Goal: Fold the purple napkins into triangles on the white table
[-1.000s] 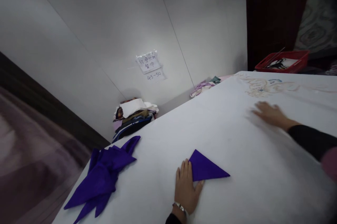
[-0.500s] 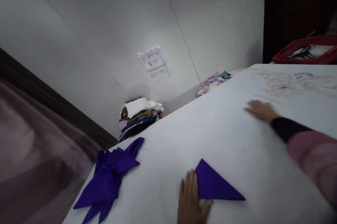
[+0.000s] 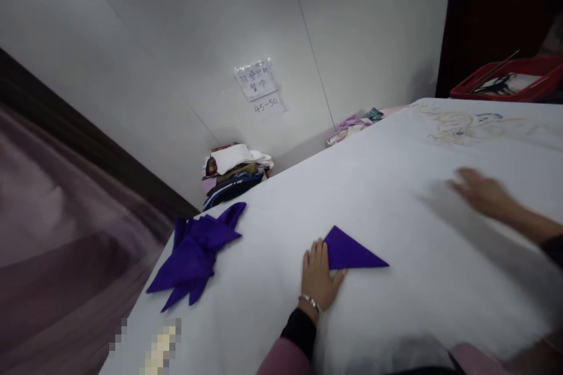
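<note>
A purple cloth napkin (image 3: 352, 253) lies folded into a flat triangle on the white tabletop. Over its left end rests my left hand (image 3: 320, 275), palm down, fingers stretched out and thumb apart along the lower edge. My right hand (image 3: 481, 192) is lifted above the table to the right, away from the napkin and blurred by motion; its fingers are smeared, and no object shows in it. Further left sits a loose heap of purple cloth (image 3: 193, 254) with pointed corners sticking out.
White cloth covers the table (image 3: 272, 216). Against the wall stand a stack of folded fabrics (image 3: 235, 172) and a smaller cloth pile (image 3: 349, 128). A red tray (image 3: 541, 78) with scissors is at the far right. A handwritten sign (image 3: 257, 78) hangs on the wall.
My right hand has moved right and a little lower, further from the napkin. My left hand stays on the napkin's left end. The camera view has shifted, showing more of the near table.
</note>
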Demonstrator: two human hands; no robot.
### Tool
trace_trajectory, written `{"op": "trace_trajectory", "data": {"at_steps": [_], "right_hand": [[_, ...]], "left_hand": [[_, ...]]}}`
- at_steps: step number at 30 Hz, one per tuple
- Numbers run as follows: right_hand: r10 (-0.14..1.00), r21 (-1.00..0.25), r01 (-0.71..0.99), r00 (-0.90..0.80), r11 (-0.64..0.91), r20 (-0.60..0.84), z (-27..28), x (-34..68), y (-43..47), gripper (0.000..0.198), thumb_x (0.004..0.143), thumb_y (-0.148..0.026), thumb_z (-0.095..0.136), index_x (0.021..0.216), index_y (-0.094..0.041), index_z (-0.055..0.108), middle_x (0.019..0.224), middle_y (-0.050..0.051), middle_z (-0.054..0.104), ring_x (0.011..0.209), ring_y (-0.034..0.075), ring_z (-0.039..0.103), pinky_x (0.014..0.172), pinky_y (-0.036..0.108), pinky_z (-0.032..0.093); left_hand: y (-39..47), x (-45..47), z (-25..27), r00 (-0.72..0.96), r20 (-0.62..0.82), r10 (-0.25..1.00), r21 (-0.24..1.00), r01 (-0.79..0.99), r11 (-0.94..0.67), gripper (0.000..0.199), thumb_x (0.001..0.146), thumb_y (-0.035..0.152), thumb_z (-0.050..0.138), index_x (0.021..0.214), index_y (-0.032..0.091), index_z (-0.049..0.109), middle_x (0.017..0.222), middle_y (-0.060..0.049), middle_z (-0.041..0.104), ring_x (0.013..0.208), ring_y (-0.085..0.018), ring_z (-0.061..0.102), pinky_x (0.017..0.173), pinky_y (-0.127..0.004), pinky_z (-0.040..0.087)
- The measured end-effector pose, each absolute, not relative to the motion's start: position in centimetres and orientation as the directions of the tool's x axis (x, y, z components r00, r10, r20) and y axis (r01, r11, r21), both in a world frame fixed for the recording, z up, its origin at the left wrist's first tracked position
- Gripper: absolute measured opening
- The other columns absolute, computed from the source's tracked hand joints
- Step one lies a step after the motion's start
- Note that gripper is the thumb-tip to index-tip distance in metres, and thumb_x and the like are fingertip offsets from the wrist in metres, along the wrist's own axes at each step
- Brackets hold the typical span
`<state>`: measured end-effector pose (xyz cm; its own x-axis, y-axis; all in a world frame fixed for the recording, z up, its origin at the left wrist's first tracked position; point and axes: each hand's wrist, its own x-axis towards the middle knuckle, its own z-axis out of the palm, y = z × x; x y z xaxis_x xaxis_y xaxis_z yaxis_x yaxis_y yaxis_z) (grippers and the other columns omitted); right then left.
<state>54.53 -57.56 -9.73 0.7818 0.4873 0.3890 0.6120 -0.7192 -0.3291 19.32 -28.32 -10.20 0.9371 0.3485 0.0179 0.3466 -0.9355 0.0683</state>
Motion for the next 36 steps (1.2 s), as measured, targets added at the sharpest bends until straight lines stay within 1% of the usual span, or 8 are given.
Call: {"op": "trace_trajectory", "data": {"at_steps": [2, 4, 7, 11, 18, 22, 28, 36], "right_hand": [[0.720, -0.354, 0.766, 0.634, -0.536, 0.282, -9.3, 47.5, -51.5, 0.069, 0.094, -0.057, 0.021, 0.136, -0.009, 0.046, 0.141, 0.025, 0.042, 0.132, 0.031, 0.038, 0.106, 0.047, 0.031], [0.901, -0.371, 0.890, 0.365, -0.264, 0.235, -8.8, 39.8, -45.1, 0.071, 0.090, -0.063, 0.025, 0.144, -0.018, 0.036, 0.150, 0.014, 0.032, 0.139, 0.029, 0.025, 0.113, 0.049, 0.019], [0.973, -0.409, 0.910, 0.145, -0.060, 0.179, -8.4, 31.9, -38.9, 0.079, 0.087, -0.068, 0.027, 0.147, -0.017, 0.029, 0.152, 0.013, 0.027, 0.141, 0.028, 0.020, 0.114, 0.049, 0.015], [0.974, -0.407, 0.903, 0.198, -0.137, 0.111, -10.0, 31.3, -39.2, 0.083, 0.086, -0.070, 0.029, 0.147, -0.014, 0.030, 0.150, 0.016, 0.030, 0.139, 0.031, 0.023, 0.113, 0.053, 0.014], [0.931, -0.325, 0.895, 0.352, -0.304, 0.097, -13.1, 37.3, -49.1, 0.073, 0.088, -0.065, 0.031, 0.146, -0.022, 0.032, 0.152, 0.010, 0.029, 0.140, 0.029, 0.021, 0.113, 0.053, 0.013], [0.880, -0.403, 0.812, 0.474, -0.423, 0.033, -11.7, 38.4, -51.3, 0.071, 0.088, -0.064, 0.030, 0.143, -0.020, 0.039, 0.149, 0.010, 0.034, 0.138, 0.029, 0.027, 0.112, 0.051, 0.020], [0.862, -0.565, 0.707, 0.507, -0.425, -0.014, -7.2, 36.8, -45.9, 0.054, 0.087, -0.048, 0.041, 0.128, -0.016, 0.056, 0.121, 0.013, 0.064, 0.107, 0.027, 0.060, 0.092, 0.038, 0.045], [0.813, -0.546, 0.629, 0.549, -0.553, -0.192, -5.8, 36.9, -39.1, 0.046, 0.072, -0.035, 0.065, 0.110, -0.009, 0.066, 0.110, 0.017, 0.067, 0.101, 0.030, 0.061, 0.081, 0.034, 0.046]], "left_hand": [[-28.6, 19.6, -9.8, 0.934, -0.016, 0.358, 0.071, 0.358, -0.931, 0.076, 0.090, 0.057, 0.033, 0.148, 0.009, 0.024, 0.154, -0.013, 0.023, 0.142, -0.028, 0.019, 0.115, -0.048, 0.020], [-28.6, 19.9, -9.8, 0.931, -0.037, 0.363, 0.070, 0.364, -0.929, 0.076, 0.089, 0.056, 0.034, 0.148, 0.008, 0.023, 0.155, -0.013, 0.021, 0.143, -0.027, 0.017, 0.116, -0.048, 0.017], [-28.4, 20.0, -10.0, 0.935, -0.083, 0.344, 0.062, 0.349, -0.935, 0.073, 0.088, 0.047, 0.039, 0.148, 0.010, 0.020, 0.156, -0.011, 0.019, 0.144, -0.027, 0.013, 0.116, -0.048, 0.015], [-28.3, 20.1, -10.1, 0.937, -0.094, 0.337, 0.073, 0.344, -0.936, 0.073, 0.087, 0.046, 0.038, 0.148, 0.010, 0.020, 0.157, -0.011, 0.016, 0.144, -0.026, 0.011, 0.116, -0.047, 0.014], [-28.6, 20.2, -9.6, 0.932, -0.057, 0.357, 0.094, 0.361, -0.928, 0.080, 0.088, 0.063, 0.023, 0.148, 0.009, 0.021, 0.156, -0.012, 0.017, 0.144, -0.027, 0.013, 0.115, -0.046, 0.015], [-28.5, 20.3, -9.8, 0.929, -0.043, 0.368, 0.084, 0.370, -0.925, 0.081, 0.088, 0.064, 0.025, 0.147, 0.008, 0.023, 0.156, -0.013, 0.020, 0.143, -0.027, 0.016, 0.115, -0.046, 0.017], [-28.3, 20.3, -9.7, 0.925, -0.011, 0.380, 0.064, 0.380, -0.923, 0.077, 0.089, 0.056, 0.031, 0.146, 0.006, 0.026, 0.154, -0.014, 0.023, 0.142, -0.027, 0.020, 0.115, -0.047, 0.019], [-28.1, 20.3, -9.6, 0.914, -0.057, 0.402, 0.092, 0.406, -0.909, 0.078, 0.087, 0.057, 0.031, 0.148, 0.008, 0.023, 0.156, -0.011, 0.018, 0.144, -0.026, 0.015, 0.116, -0.045, 0.015]]}}
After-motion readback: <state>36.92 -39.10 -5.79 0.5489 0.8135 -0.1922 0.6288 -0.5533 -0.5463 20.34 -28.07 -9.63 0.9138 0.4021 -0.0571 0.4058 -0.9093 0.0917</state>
